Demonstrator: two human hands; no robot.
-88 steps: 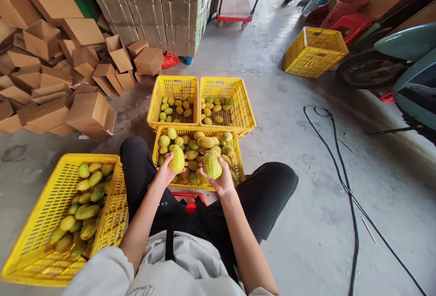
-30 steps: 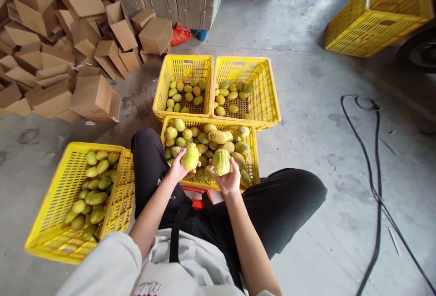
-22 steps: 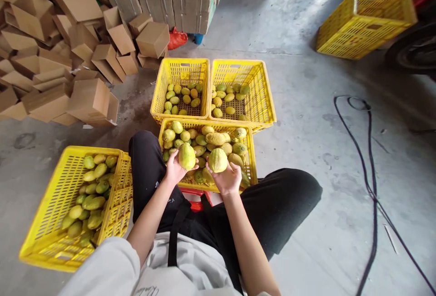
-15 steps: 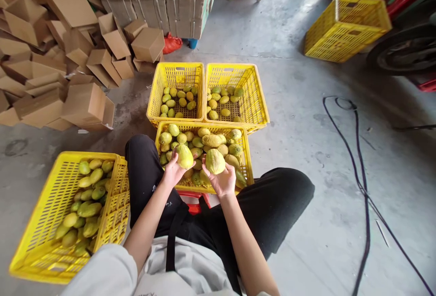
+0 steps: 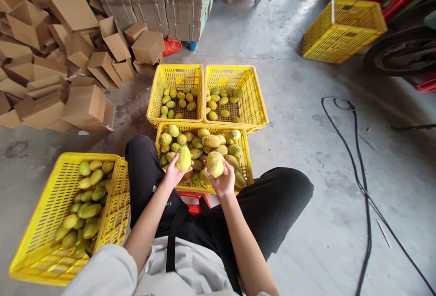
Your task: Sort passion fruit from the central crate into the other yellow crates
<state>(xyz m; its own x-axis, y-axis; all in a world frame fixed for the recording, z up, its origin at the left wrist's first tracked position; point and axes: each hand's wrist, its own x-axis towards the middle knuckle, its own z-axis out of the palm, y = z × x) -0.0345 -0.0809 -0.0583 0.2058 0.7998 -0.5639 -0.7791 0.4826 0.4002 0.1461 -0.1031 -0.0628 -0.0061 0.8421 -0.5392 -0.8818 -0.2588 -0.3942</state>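
Note:
In my left hand [image 5: 173, 173] is a yellow-green papaya [image 5: 184, 158], held with its narrow end up. My right hand [image 5: 224, 182] has its fingers curled around a second, paler papaya [image 5: 215, 164]. Both fruits are above a yellow plastic crate [image 5: 248, 156] between my knees, and a small gap separates them. More papayas fill that crate, among them a long yellow one [image 5: 211, 141] near the far side. The undersides of the held fruits are hidden by my palms.
Two yellow crates [image 5: 175, 68] [image 5: 259, 91] with a few layers of fruit stand just beyond. Another crate [image 5: 37, 214] of papayas is at my left. Cardboard boxes [image 5: 85, 105] lie heaped at far left; a black cable [image 5: 363, 173] crosses the floor at right.
Both papayas have turned a little in my hands; the left one is more upright. My hands stay in nearly the same place, and the view has shifted slightly.

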